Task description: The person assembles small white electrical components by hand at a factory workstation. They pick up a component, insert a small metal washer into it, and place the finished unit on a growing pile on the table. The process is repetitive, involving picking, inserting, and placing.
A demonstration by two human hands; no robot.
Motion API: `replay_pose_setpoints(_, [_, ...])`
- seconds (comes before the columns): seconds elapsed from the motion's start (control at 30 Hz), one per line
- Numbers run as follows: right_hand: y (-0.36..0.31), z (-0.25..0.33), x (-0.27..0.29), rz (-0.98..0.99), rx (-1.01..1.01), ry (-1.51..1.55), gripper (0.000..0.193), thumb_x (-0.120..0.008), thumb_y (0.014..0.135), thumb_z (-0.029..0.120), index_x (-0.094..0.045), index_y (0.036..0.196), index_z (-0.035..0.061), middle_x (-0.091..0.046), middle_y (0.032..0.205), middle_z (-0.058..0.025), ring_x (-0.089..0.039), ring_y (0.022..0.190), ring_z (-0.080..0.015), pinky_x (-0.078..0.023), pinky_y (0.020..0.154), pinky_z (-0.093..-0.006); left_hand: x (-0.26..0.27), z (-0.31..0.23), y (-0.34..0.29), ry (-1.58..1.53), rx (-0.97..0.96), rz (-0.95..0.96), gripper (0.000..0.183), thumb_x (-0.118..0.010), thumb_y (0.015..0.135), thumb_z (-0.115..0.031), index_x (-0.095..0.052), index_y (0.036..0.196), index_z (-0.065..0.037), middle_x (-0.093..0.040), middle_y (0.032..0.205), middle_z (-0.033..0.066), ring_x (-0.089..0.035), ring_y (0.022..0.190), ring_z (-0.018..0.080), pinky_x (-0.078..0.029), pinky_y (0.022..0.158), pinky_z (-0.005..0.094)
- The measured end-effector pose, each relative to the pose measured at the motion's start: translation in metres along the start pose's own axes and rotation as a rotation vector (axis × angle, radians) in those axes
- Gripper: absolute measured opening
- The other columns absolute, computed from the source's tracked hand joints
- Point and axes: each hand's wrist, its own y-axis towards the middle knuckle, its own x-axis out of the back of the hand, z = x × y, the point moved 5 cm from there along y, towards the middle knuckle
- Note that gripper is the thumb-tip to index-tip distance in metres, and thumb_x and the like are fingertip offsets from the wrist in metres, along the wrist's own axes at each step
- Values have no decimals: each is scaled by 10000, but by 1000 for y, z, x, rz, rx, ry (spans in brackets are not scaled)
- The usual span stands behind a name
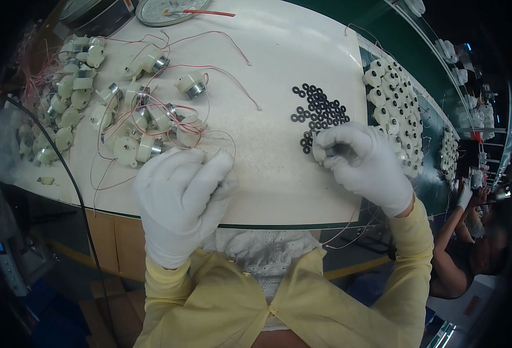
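Note:
My left hand [183, 203], in a white glove, is over the table's near edge with its fingers curled in. Whatever it may hold is hidden. Just beyond it lie small cream-coloured geared motors [148, 148] with silver cans and tangled red and white wires [177, 119]. My right hand [366, 165], also gloved, is closed in a ring of thumb and fingers. Something greyish shows in the gap, too unclear to name. Its fingertips are beside a loose cluster of small black rings [322, 110].
More motors are heaped at the far left [73, 87]. Rows of cream parts with black rings [392, 101] cover a green surface at right. A round metal lid [169, 11] is at the back. A black cable [73, 165] crosses the left side. A co-worker's arm [453, 226] shows at right.

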Motion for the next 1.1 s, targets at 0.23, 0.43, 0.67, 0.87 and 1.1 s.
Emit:
replay_pose_setpoints(0.23, [7, 9, -3, -10, 164, -289, 262, -601, 716, -51, -713, 912, 82, -676, 803, -74, -674, 699, -248, -539, 628, -345, 0, 0, -2, 9, 21, 9, 313, -749, 775, -133, -702, 1075, -58, -664, 974, 90, -645, 911, 301, -510, 804, 431])
replay_pose_setpoints(0.43, [9, 21, -6, -70, 292, -573, 246, -638, 714, -18, -699, 888, 145, -665, 802, -49, -639, 645, -255, -485, 561, -392, 2, 1, -3, 19, 22, 16, 324, -752, 776, -148, -706, 1084, -59, -666, 974, 93, -645, 917, 308, -514, 828, 445])
replay_pose_setpoints(0.67, [8, 35, -9, -113, 484, -828, 138, -680, 769, 134, -649, 903, 147, -568, 711, -40, -581, 598, -271, -431, 556, -406, 1, -2, 1, 19, 13, -18, 374, -779, 742, -156, -708, 1103, -92, -647, 931, 77, -640, 879, 292, -517, 814, 429])
replay_pose_setpoints(0.87, [11, 26, -7, 60, 388, -699, 86, -676, 793, 173, -617, 821, 117, -568, 691, -49, -608, 624, -261, -452, 570, -389, 0, -3, 3, 26, -4, -25, 362, -785, 734, -132, -715, 1087, -97, -649, 917, 79, -640, 866, 288, -514, 805, 423])
replay_pose_setpoints(1.1, [-4, 30, -1, 205, 395, -877, 229, -713, 782, 240, -670, 985, 143, -604, 714, -38, -630, 637, -253, -475, 573, -378, 3, -5, -3, 19, 32, 43, 271, -705, 888, -155, -696, 1133, -40, -682, 1021, 117, -647, 961, 329, -493, 900, 454])
